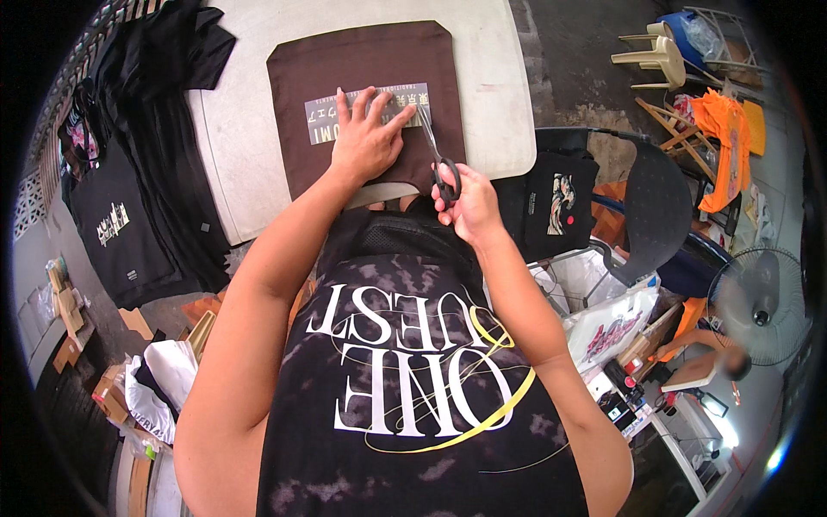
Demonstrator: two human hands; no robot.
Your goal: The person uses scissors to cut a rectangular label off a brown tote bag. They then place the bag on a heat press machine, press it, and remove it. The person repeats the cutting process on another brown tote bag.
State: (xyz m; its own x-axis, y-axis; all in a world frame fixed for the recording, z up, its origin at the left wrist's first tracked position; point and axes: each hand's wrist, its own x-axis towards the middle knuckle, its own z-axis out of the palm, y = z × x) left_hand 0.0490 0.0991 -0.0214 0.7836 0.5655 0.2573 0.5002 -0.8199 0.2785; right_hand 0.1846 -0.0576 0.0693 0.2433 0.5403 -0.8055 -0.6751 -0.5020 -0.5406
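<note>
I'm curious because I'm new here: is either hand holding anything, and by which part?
The right hand holds the scissors by their black handles. The left hand grips nothing; it lies spread on the printed sheet.

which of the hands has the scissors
The right hand: it grips the black-handled scissors, whereas the left hand rests spread on the printed sheet over the brown cloth.

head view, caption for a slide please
Left hand spread on a printed sheet atop brown fabric, right hand holding black-handled scissors.
</note>
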